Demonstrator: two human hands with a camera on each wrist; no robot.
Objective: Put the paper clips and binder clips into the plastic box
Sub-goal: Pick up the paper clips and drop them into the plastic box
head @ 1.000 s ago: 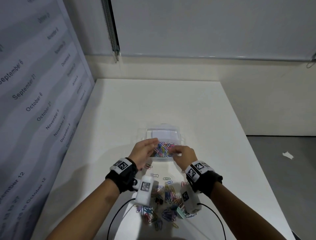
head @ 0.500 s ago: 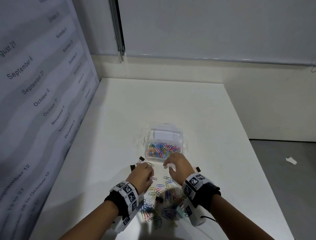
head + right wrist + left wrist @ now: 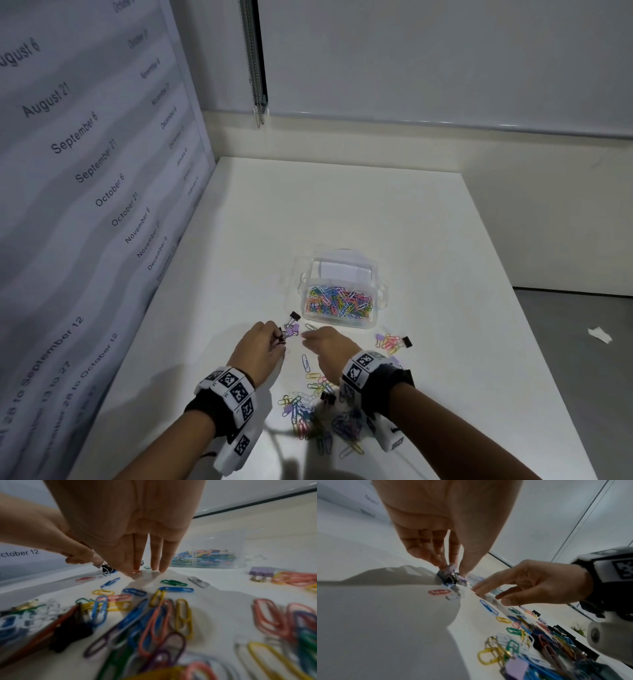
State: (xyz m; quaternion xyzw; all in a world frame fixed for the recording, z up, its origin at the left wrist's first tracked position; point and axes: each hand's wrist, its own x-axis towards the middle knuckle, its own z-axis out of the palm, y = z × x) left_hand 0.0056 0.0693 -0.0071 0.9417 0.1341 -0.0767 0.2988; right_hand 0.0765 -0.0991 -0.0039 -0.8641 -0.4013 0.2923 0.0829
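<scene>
Nearest, at table's front edge: loose heap of multicoloured wire paper clips [image 3: 310, 416] w/ a few black binder clips mixed in, spread on flat white tabletop [image 3: 342, 205]; heap blurred in both wrist views. Black cable trailing off front edge under wrists. Both forearms reaching fwd over heap, black wrist straps w/ white tag blocks.

Left hand [image 3: 258, 349] low over table, palm down, fingertips [image 3: 440, 562] bunched and pinching small cluster of black and lilac binder clips [image 3: 289, 330] just above surface; a red paper clip lying beside it. Right hand [image 3: 327, 349] alongside, holding nothing, fingers [image 3: 155, 555] straight and angled down, tips at or just above table near a pink clip; contact can't be confirmed. Single blue paper clip [image 3: 305, 363] lying between the two hands.

Right of right hand: small separate scatter of pink/yellow paper clips w/ one lilac and one black binder clip [image 3: 394, 342].

Just beyond hands: clear rectangular plastic box [image 3: 378, 298], open-topped, bottom covered w/ coloured paper clips, white paper label at far wall. Box apart from both hands.

Further: bare tabletop to far edge. Left side: grey-white wall banner [image 3: 85, 171] printed w/ dates (August–December). Back: cream ledge, pale roller blind [image 3: 445, 58] w/ bead chain hanging. Right: grey floor [image 3: 582, 325] w/ a white paper scrap on it.
</scene>
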